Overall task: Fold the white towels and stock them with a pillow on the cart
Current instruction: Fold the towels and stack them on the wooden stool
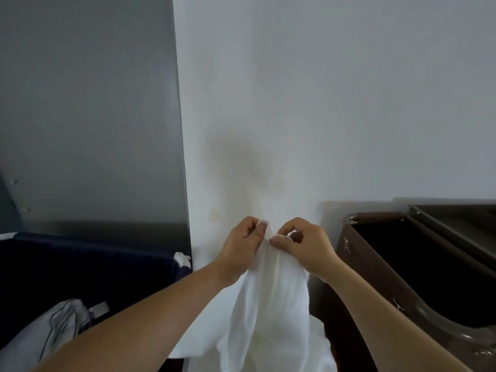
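A white towel (271,304) hangs down in front of me against a white wall. My left hand (241,251) pinches its top edge between thumb and curled fingers. Right beside it, my right hand (306,248) pinches the same edge, and the two hands almost touch. The towel's lower part bunches and drops out of the bottom of the view. A pale pillow or bundle of linen with dark piping (53,331) lies at the lower left.
A dark blue bin or cart bag (88,267) stands at the left with a white scrap (183,259) on its corner. At the right is a brown open-topped cart compartment (375,267) with metal corner fittings. A grey panel fills the upper left.
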`<control>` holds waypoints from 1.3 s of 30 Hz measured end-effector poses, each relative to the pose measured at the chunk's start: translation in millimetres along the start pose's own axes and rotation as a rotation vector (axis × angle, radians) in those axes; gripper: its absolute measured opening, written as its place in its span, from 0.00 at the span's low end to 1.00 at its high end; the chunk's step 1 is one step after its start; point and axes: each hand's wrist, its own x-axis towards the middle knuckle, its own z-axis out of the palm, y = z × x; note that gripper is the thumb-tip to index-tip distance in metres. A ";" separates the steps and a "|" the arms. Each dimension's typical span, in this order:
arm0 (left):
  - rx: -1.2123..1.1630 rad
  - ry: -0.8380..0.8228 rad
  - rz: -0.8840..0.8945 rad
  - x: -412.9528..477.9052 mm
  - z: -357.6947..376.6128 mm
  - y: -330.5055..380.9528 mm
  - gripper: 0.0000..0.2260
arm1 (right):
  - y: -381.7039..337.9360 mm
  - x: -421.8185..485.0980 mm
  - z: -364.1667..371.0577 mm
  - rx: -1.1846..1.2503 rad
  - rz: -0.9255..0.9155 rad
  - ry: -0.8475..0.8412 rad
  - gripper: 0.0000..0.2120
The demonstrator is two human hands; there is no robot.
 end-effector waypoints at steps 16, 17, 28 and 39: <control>-0.139 -0.002 -0.017 -1.7 4.3 5.4 0.12 | -11.5 -1.3 29.2 0.186 -0.073 0.303 0.04; -0.110 0.007 -0.017 -1.7 3.9 4.9 0.12 | -10.4 -1.6 28.6 0.185 -0.071 0.280 0.05; -0.051 -0.021 -0.041 -3.3 14.2 -3.9 0.11 | -3.6 -6.1 17.3 0.217 -0.027 0.197 0.04; -0.385 -0.089 -0.131 -1.1 9.9 -9.0 0.12 | 2.1 -2.3 27.1 0.269 0.014 0.250 0.07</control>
